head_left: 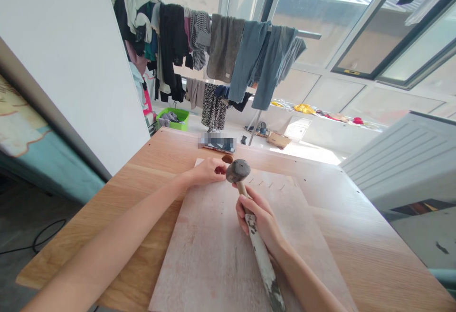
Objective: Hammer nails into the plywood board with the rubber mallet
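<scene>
My right hand point(257, 212) is wrapped round the handle of a rubber mallet point(238, 171), gripping it near the dark grey head. The mallet's white-painted lower handle runs down toward me along the forearm. My left hand point(208, 170) rests at the far part of a pale wooden board point(210, 236), its fingers curled in a pinch beside the mallet head. What the fingertips hold, if anything, is hidden. To the right of the mallet head, several thin nails point(270, 184) stand in a row in the board. A small round brown object point(227, 159) sits just beyond my left hand.
The board lies on a wooden table point(142, 198). A partly blurred flat object point(223, 145) lies near the table's far edge. Beyond stand a clothes rack with hanging jeans point(249, 60) and a green basket point(178, 118). A white ribbed panel point(402, 155) is at the right.
</scene>
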The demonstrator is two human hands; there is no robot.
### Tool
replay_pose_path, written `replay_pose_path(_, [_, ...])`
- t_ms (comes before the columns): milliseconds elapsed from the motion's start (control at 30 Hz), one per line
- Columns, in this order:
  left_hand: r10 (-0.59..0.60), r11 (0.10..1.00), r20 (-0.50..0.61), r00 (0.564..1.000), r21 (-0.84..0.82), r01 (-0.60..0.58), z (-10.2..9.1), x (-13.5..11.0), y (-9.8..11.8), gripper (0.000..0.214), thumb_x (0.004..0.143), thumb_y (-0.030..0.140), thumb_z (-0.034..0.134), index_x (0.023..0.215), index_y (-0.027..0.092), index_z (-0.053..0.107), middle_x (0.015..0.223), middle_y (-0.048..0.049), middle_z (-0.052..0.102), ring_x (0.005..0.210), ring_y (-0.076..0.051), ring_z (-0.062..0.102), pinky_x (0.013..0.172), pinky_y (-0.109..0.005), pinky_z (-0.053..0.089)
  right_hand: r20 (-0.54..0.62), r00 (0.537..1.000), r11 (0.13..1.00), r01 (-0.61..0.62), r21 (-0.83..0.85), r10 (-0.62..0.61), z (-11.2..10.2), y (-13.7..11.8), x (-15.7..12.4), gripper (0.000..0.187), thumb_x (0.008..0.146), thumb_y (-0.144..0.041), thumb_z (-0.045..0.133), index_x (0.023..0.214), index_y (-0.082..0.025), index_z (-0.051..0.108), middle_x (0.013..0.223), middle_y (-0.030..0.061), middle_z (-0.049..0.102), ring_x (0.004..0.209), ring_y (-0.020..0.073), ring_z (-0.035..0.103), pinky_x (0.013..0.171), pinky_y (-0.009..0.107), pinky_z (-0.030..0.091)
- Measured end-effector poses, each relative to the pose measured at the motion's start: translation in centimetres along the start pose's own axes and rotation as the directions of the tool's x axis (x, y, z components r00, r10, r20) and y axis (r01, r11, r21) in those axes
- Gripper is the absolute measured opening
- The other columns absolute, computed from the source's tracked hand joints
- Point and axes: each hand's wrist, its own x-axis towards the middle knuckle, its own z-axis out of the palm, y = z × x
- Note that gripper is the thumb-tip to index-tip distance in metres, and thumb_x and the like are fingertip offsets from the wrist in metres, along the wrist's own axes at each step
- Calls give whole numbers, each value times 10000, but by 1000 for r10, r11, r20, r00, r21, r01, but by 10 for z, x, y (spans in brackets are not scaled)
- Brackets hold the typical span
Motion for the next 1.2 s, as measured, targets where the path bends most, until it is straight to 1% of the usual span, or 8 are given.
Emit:
replay_pose_path(133, [-149, 982, 41, 988, 120, 143, -17, -4, 16, 271, 710, 246, 658, 950, 178, 553, 874, 5, 580, 710, -143, 579, 607, -234, 421, -8, 1000, 1000, 1, 7, -1, -1, -3, 1, 407, 902, -403, 584, 1236, -175, 541, 617, -65, 513, 352, 66, 437, 309, 162, 294])
replay_pose_path(267, [-180, 936, 310, 934, 345, 65, -32, -14, 56, 225, 756, 373, 663, 866, 196, 579, 886, -14, 608, 787, -183, 591, 635, -261, 415, -77, 995, 994, 64, 85, -58, -4, -9, -2, 366, 902, -379, 580, 1212, -187, 551, 608, -68, 500, 364, 68, 436, 330, 164, 294])
replay_pose_path(433, [-44, 876, 505, 862, 434, -210, 2, -33, 115, 135, 767, 329, 682, 765, 200, 639, 793, -58, 670, 691, -213, 611, 557, -313, 377, -155, 984, 982, 115, 152, -91, -12, -19, -4, 297, 888, -336, 581, 1144, -185, 585, 599, -71, 470, 381, 65, 423, 358, 171, 303])
replay_pose_path(533, [48, 849, 587, 808, 402, -343, 33, -48, 133, 160, 760, 339, 718, 766, 192, 655, 656, -66, 667, 549, -210, 582, 461, -331, 326, -201, 974, 977, 140, 158, -106, -17, -20, -1, 295, 873, -330, 594, 1129, -183, 597, 595, -71, 456, 389, 67, 411, 357, 171, 300])
replay_pose_path(733, [103, 770, 552, 827, 482, -418, 66, -73, 140, 125, 739, 127, 674, 849, 187, 672, 753, -104, 692, 586, -218, 616, 407, -342, 329, -222, 968, 969, 160, 189, -117, -21, -15, 3, 327, 858, -327, 613, 1157, -201, 576, 611, -71, 465, 393, 71, 410, 340, 169, 307])
replay_pose_path(967, [109, 747, 569, 815, 495, -445, 81, -81, 144, 146, 657, 106, 704, 765, 199, 668, 738, -111, 652, 604, -237, 621, 375, -350, 369, -192, 974, 981, 146, 130, -119, -18, -18, 0, 339, 870, -338, 592, 1177, -195, 571, 608, -72, 465, 380, 65, 415, 336, 168, 295])
replay_pose_path(1133, [193, 769, 566, 802, 420, -481, 51, -48, 119, 140, 717, 61, 642, 773, 188, 649, 733, -91, 688, 604, -234, 643, 474, -351, 424, -217, 970, 984, 137, 117, -110, -18, -18, 0, 359, 844, -361, 615, 1160, -191, 588, 595, -75, 455, 389, 67, 410, 351, 173, 306])
replay_pose_path(1200, [136, 787, 448, 884, 493, -371, 25, -29, 97, 119, 732, 67, 627, 789, 167, 659, 818, -102, 695, 695, -238, 661, 553, -334, 444, -218, 969, 982, 147, 121, -119, -18, -18, 1, 356, 854, -359, 607, 1168, -193, 583, 599, -74, 459, 388, 73, 413, 347, 178, 298])
